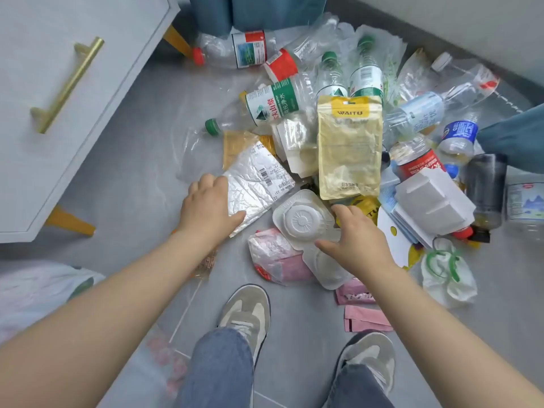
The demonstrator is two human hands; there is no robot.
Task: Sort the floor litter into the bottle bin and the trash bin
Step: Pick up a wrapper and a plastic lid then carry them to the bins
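Litter lies heaped on the grey floor ahead of my shoes. My left hand (209,207) grips the left corner of a silver foil mailer bag (259,184), thumb on top and fingers curled over its edge. My right hand (359,240) rests on the right side of a white moulded plastic tray (300,220), with thumb and forefinger spread and fairly straight. Behind these lie a yellow WAITU pouch (348,148), a green-label bottle (265,107), a red-label bottle (235,51) and several more clear bottles. A pink wrapper (276,260) sits under the tray.
A white cabinet (59,83) with a brass handle and gold legs stands at the left. Blue-green containers (256,10) stand at the top. A translucent plastic bag (38,293) lies at the lower left. White foam packaging (432,201) and a dark bottle (485,187) lie right.
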